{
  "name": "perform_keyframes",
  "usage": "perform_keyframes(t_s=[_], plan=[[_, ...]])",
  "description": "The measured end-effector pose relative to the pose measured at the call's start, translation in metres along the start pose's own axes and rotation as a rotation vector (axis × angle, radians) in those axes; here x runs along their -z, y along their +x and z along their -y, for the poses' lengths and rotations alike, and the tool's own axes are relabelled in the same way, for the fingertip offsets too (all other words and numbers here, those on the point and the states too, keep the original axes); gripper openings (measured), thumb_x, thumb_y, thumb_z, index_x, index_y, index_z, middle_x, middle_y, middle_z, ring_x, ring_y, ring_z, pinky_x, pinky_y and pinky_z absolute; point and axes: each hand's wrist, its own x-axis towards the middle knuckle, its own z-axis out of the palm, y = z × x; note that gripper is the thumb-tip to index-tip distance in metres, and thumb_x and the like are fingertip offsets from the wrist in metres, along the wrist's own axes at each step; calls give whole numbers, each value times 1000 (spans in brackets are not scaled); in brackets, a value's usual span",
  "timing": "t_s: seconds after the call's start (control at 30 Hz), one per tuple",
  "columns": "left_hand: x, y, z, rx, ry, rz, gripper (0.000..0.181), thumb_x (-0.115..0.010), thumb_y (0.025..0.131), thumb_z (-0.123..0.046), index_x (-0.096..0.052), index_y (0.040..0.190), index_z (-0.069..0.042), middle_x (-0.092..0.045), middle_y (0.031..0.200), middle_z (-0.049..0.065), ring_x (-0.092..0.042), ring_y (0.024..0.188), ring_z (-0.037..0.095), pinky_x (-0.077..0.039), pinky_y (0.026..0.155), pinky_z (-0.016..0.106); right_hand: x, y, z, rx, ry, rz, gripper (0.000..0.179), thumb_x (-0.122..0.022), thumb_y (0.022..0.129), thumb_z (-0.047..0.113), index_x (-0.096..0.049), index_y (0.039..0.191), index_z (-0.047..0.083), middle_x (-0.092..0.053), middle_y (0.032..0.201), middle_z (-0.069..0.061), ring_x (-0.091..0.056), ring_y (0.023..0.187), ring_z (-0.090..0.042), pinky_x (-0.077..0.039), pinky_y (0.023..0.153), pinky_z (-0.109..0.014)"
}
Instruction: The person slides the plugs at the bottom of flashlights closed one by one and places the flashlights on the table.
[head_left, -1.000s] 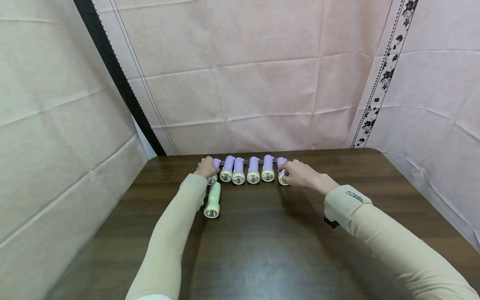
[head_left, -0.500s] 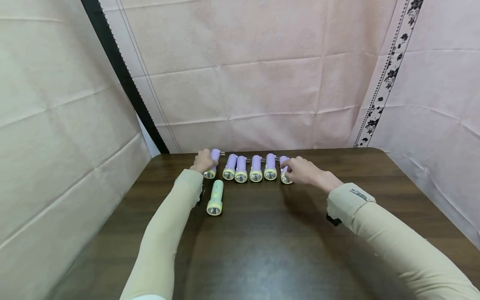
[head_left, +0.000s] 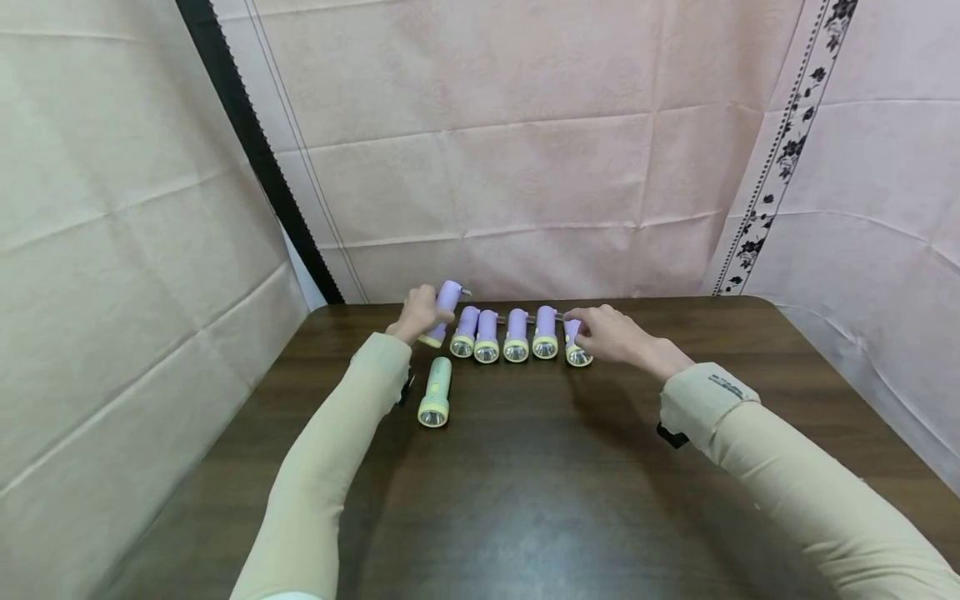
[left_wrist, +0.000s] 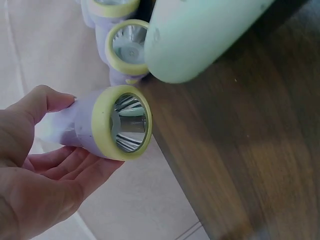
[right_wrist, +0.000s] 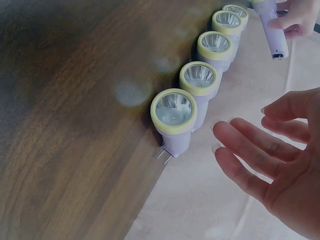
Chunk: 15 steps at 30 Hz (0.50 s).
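Note:
My left hand (head_left: 418, 315) grips a purple flashlight (head_left: 448, 297) with a yellow head ring, held tilted above the table's back left edge. In the left wrist view, thumb and fingers wrap its body (left_wrist: 82, 120), and its lens faces the camera. Metal prongs stick out of its tail. My right hand (head_left: 611, 335) hovers by the rightmost purple flashlight (head_left: 578, 355); in the right wrist view its fingers are loosely bent, apart from that flashlight (right_wrist: 174, 131), and hold nothing. More purple flashlights (head_left: 517, 329) lie in a row between the hands. A green flashlight (head_left: 437, 387) lies in front of the row's left end.
The dark wooden table (head_left: 525, 483) has its back edge just behind the row. Pale cloth (head_left: 547, 175) hangs behind and at both sides. Prongs (right_wrist: 164, 156) jut sideways from the rightmost flashlight.
My left hand has lifted the leftmost purple flashlight off the table, raising and tilting it. My right hand stays beside the rightmost flashlight. The head view has shifted slightly.

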Motion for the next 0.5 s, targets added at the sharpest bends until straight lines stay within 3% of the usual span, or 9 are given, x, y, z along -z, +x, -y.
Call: perform_keyframes(t_s=[0.27,0.5], plan=[[-1,-1,-11,-106,11,-4,29,-75,75,-22,-59,89,0,-63,91,15,-57,82,27,-50,74,39,1,0,0,-6,7,2,44,-56,86,7,-57,130,4,-73,88,-6,-59,70,-13,-48,67,-34],[-3,-8,-26,-163,-43,25,35,-73,76,-14,-58,104,1,-65,98,16,-62,87,28,-52,76,37,1,1,2,11,10,10,49,-54,86,6,-53,134,4,-73,89,-7,-60,70,-12,-49,67,-34]])
